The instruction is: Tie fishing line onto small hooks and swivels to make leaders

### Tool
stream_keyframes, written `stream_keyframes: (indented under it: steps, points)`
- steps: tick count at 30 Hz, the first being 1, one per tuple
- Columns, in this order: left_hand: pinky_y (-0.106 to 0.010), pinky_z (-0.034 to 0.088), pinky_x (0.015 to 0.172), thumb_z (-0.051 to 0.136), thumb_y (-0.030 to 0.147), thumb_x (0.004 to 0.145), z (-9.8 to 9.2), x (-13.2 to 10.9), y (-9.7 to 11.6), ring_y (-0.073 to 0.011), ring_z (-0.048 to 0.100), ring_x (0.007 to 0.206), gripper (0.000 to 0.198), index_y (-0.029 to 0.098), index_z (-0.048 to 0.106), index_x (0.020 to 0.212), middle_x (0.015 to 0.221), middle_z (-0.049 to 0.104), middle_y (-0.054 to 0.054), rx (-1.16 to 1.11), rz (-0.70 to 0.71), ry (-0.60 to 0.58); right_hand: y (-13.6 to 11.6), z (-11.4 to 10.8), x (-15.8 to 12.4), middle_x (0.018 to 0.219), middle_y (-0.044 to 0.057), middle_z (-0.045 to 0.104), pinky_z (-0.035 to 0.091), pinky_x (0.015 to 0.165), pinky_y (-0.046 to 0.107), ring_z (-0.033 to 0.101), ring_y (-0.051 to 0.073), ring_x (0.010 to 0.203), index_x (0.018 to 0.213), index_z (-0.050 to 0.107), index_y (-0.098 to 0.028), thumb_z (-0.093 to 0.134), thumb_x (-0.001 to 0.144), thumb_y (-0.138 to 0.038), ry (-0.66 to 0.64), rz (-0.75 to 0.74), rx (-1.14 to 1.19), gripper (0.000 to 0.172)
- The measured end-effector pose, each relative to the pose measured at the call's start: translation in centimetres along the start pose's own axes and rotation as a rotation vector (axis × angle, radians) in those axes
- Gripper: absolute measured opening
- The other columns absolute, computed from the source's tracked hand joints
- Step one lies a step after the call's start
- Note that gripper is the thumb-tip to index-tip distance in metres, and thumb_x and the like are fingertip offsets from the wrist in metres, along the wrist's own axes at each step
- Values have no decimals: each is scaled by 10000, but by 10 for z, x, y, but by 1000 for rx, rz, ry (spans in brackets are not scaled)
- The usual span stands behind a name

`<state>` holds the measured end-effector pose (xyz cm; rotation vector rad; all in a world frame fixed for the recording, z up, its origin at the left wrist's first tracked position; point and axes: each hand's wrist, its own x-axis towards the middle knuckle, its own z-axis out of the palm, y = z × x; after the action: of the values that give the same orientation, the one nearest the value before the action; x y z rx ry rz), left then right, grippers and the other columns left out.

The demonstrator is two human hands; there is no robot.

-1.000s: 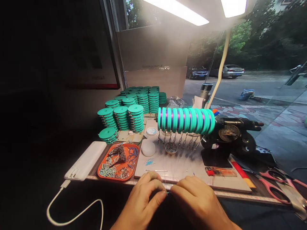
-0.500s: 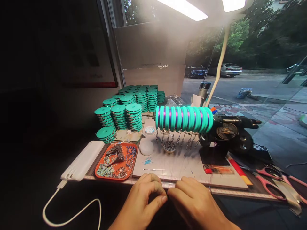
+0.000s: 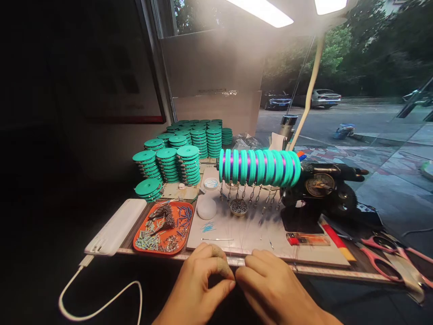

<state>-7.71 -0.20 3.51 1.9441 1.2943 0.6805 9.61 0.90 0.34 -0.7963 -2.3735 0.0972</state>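
Note:
My left hand (image 3: 204, 280) and my right hand (image 3: 272, 284) meet at the front edge of the board, fingertips almost touching. Thumb and fingers of the left are pinched together. The right is curled closed, its fingertips mostly hidden behind the knuckles. Whatever lies between them is too fine to make out. Beyond them, a row of turquoise line spools (image 3: 259, 168) wound with purple line sits on a black winding machine (image 3: 320, 185). Small metal swivels (image 3: 252, 196) hang below the spools on thin lines. A thin metal needle-like tool (image 3: 217, 239) lies just past my left hand.
An orange tray (image 3: 137, 241) holds small tubes and metal parts. Around it are a white power bank (image 3: 117, 228), a bowl of metal beads (image 3: 238, 207) and a white round lump (image 3: 206, 209). Stacked turquoise spools (image 3: 187, 164) stand behind; scissors (image 3: 379, 264) lie right.
Both hands stay almost in place, still drawn together at the board's front edge. The view has shifted very slightly; nothing else has visibly moved.

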Motion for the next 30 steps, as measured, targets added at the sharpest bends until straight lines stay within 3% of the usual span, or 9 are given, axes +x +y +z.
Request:
stream_keyframes:
  steps: [18,24,28,30]
  points:
    - [-264,408,686,637,21,669,3,2,-1,-174,557,786,147,140,583,602,733,578,-17,39,9,51,0,4,4,589,1,514,264,504,240,406,124,536,641,499,-174,373,760,-63,-2,-1,19,206]
    - [-278,403,708,732,114,624,-2,3,-2,-199,548,829,143,149,649,735,782,600,-24,109,-12,-52,0,1,3,614,1,530,258,505,248,421,133,555,667,509,-177,423,753,-81,-16,9,-10,156]
    - [-286,398,717,621,170,759,-6,3,-1,-198,540,837,36,145,645,754,804,605,-41,169,15,-117,0,1,4,608,-2,526,263,505,248,417,132,547,650,495,-181,437,738,-78,-7,6,-18,147]
    - [-279,395,691,582,161,785,-6,3,0,-192,539,806,93,141,629,708,769,598,-38,207,24,-122,0,1,4,604,-4,524,267,508,247,421,132,548,645,489,-184,443,731,-75,-4,9,-14,146]
